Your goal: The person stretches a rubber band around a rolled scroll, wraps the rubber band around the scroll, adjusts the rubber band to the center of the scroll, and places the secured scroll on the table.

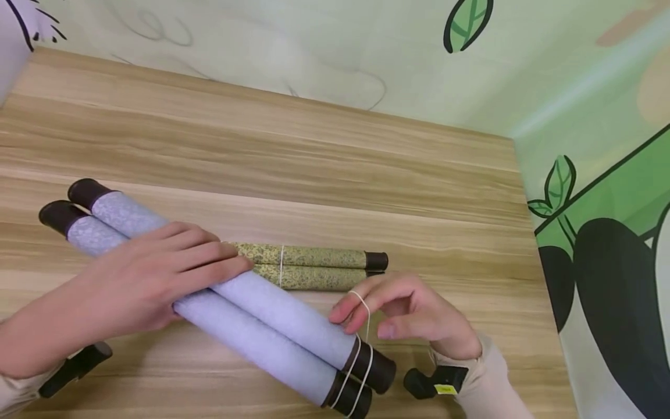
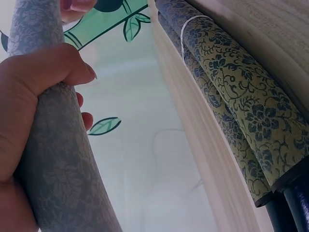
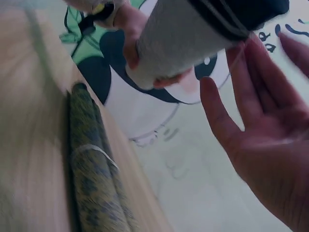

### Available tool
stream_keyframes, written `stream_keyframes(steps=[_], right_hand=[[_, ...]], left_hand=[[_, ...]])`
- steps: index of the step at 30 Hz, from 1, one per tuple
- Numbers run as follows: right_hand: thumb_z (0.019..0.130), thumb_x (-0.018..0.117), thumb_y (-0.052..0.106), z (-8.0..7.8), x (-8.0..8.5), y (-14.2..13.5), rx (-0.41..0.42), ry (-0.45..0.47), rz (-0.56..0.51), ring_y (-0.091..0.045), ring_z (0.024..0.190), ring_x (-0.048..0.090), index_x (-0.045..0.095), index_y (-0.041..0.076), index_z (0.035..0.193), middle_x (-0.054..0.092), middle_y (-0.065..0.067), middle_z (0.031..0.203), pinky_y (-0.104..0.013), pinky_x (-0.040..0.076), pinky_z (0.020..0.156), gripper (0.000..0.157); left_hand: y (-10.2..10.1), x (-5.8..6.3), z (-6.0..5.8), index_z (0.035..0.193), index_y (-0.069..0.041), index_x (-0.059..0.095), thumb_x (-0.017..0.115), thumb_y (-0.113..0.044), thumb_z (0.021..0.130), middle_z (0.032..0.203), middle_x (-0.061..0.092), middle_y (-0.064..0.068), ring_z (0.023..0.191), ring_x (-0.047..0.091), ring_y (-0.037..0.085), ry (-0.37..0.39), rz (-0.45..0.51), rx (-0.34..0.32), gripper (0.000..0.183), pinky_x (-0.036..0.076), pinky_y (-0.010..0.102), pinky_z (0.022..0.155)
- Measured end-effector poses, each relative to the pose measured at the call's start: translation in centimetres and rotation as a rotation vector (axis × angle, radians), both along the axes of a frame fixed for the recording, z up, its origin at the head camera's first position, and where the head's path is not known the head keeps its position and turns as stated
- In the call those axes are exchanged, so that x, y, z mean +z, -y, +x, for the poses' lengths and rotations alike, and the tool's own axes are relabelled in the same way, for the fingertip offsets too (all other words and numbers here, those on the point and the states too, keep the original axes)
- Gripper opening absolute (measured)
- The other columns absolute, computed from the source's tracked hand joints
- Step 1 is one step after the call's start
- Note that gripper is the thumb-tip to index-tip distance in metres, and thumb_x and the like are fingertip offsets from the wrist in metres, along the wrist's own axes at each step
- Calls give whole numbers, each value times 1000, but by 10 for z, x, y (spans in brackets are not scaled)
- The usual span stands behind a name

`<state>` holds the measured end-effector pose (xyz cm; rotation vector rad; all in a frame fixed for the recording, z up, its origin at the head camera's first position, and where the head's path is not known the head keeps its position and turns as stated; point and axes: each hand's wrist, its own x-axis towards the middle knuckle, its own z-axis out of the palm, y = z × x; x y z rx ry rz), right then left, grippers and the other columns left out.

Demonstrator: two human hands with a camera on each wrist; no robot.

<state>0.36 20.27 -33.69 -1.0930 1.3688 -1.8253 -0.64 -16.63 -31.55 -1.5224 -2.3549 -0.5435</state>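
Note:
Two parallel rolls of a pale blue patterned scroll (image 1: 272, 308) with dark end caps lie slanted across the head view. My left hand (image 1: 183, 262) grips the rolls near their middle; its thumb and fingers wrap one roll (image 2: 63, 145) in the left wrist view. White cord (image 1: 370, 364) circles the near dark ends, and one loop of it runs up over the fingers of my right hand (image 1: 403, 305). That hand's thumb stands apart from its fingers, which look fairly straight in the right wrist view, close to the capped end (image 3: 260, 14).
Behind the blue rolls, a smaller yellow-green patterned scroll (image 1: 319, 259) lies on the wooden table (image 1: 262, 157), tied with a white band (image 1: 281, 265). Printed walls (image 1: 314, 46) border the table at the back and right. Each wrist carries a dark camera mount (image 1: 437, 381).

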Motion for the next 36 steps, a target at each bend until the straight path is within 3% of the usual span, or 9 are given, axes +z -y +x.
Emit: stream_keyframes(steps=[5,11,15,21,26,31,36], right_hand=[[88,53,-10,-5,-8,9,-15,138,-83,-18,99,68,62,-14,88,72,-9,106,-35,60,84,11],[87,50,-11,-10,-8,11,5,122,-60,-19,89,65,57,-14,84,63,-21,90,-31,60,77,8],[89,51,-11,-13,-4,13,-58,-13,54,-19,88,61,57,-6,85,57,-24,87,-28,58,81,9],[83,66,-13,-14,-5,14,-273,-374,207,-14,95,62,68,4,91,65,-14,95,-27,56,85,19],[86,70,-2,-17,-2,12,-449,-484,237,-12,89,62,72,4,92,68,-9,92,-23,55,76,8],[90,68,3,-17,3,7,-443,-522,215,-12,90,63,72,5,95,69,-8,93,-24,55,79,7],[83,63,-9,-18,8,0,-388,-610,240,-16,97,62,72,8,101,66,-10,104,-25,54,84,27]], left_hand=[[0,-2,0,132,-11,59,77,3,51,116,67,0,99,62,23,-16,-25,6,84,48,41,88],[0,-5,0,131,-10,59,77,6,48,115,67,2,99,62,24,-24,-41,19,87,49,42,88],[0,-6,-2,131,-10,59,81,3,49,113,67,2,98,62,23,-32,-50,35,86,49,42,87],[-2,-7,-3,131,-10,59,80,1,53,113,67,1,98,62,21,-32,-59,22,81,49,42,86],[-10,-11,-3,130,-11,58,72,-1,62,114,65,1,98,61,20,-29,-86,4,71,49,40,86],[-8,-11,-4,130,-10,58,84,-4,56,111,65,5,99,61,27,22,-117,130,79,50,44,88],[-4,-11,-4,132,-7,56,91,-10,50,112,66,7,102,62,29,60,-153,231,89,51,46,90]])
